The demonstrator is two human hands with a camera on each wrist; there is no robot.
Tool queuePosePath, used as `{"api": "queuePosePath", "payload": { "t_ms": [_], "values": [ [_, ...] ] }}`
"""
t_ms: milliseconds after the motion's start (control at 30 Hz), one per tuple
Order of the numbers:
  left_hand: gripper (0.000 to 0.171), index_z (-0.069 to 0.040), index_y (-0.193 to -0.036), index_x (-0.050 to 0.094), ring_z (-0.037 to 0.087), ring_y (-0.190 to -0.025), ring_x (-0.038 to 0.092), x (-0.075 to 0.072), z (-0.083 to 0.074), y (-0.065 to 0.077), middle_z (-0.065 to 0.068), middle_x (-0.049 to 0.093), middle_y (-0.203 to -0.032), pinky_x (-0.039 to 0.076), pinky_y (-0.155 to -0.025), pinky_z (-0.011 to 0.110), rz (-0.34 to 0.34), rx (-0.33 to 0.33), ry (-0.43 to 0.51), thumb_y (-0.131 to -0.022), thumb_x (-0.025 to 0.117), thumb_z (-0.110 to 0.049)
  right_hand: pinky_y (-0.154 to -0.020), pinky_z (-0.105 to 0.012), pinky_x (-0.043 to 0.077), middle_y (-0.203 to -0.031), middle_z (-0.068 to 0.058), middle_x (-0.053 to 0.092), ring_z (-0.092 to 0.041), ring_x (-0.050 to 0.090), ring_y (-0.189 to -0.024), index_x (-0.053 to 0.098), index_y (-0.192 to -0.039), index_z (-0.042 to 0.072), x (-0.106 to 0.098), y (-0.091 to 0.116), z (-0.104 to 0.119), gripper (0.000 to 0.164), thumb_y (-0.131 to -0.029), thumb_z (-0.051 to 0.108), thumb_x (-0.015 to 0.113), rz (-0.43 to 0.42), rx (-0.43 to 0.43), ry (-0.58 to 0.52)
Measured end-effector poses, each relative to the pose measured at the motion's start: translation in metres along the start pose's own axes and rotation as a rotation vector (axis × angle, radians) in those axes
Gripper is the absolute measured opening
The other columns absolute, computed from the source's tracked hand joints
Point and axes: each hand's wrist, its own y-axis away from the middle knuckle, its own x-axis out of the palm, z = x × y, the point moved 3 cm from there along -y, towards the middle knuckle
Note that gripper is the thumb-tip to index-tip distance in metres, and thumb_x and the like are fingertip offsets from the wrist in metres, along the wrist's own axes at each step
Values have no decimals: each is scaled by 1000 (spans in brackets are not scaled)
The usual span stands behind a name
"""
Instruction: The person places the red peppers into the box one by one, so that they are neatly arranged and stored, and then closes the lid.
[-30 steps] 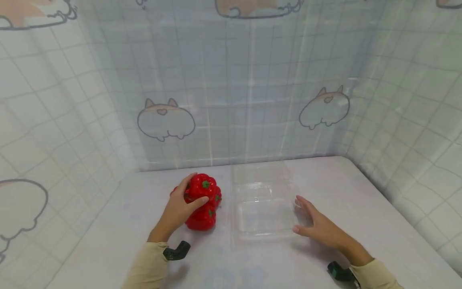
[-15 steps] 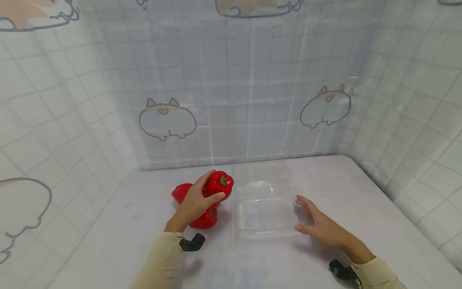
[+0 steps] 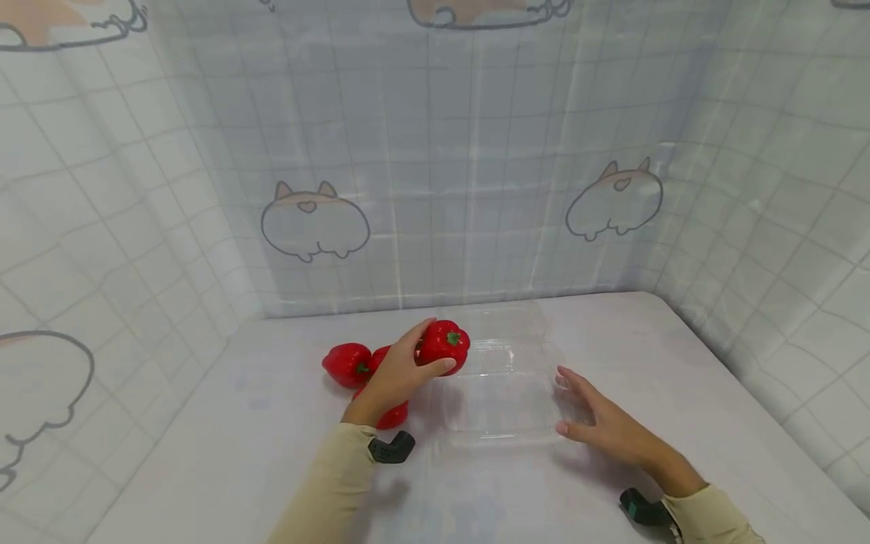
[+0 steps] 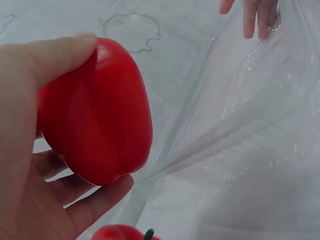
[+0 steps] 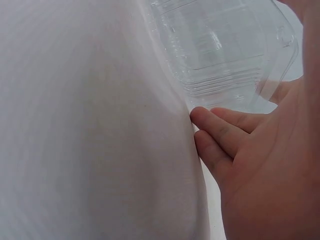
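Note:
My left hand (image 3: 399,378) grips a red bell pepper (image 3: 445,347) with a green stem, held over the left side of a clear plastic clamshell container (image 3: 491,437). In the left wrist view the thumb lies along the top of the pepper (image 4: 107,115) and the fingers curl beneath it. The container lies with its lid folded back toward the wall. At its right side rests my right hand (image 3: 605,425), fingers loosely bent and thumb apart, holding nothing. The right wrist view has its fingertips (image 5: 200,116) down at the table, right by the container wall (image 5: 220,47).
Left of the container lie more red peppers: one whole pepper (image 3: 347,364) in sight, others such as the nearer pepper (image 3: 396,415) partly hidden behind my left hand. A patterned curtain (image 3: 469,166) encloses the white table (image 3: 272,453) at the back and sides.
My left hand has lifted the pepper off the pile and carried it rightward to the container, uncovering the peppers on the left. The right hand stays where it was.

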Motion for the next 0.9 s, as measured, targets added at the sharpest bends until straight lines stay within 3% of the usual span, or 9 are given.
{"api": "queuePosePath", "payload": {
  "t_ms": [300, 467, 900],
  "values": [
    [88, -24, -153, 36, 26, -124, 50, 14, -11, -7, 0, 52, -138, 58, -83, 44, 83, 56, 29, -80, 84, -40, -106, -71, 28, -157, -17, 36, -42, 36, -141, 20, -160, 16, 0, 1, 0, 88, -92, 36, 72, -16, 8, 13],
    [85, -24, -151, 38, 25, -125, 49, 22, -15, -10, -1, 52, -139, 58, -85, 44, 114, 39, -9, -80, 84, -38, -106, -71, 28, -156, -17, 37, -41, 36, -141, 20, -160, 16, 1, 0, -1, 88, -93, 36, 72, -8, 6, 9],
    [81, -22, -150, 41, 22, -124, 49, 39, -26, -14, -2, 50, -139, 57, -86, 41, 158, 69, -100, -83, 81, -41, -107, -70, 29, -157, -17, 37, -41, 36, -142, 20, -160, 17, 0, 0, 0, 87, -93, 36, 72, 3, -3, -2]
  ]
}}
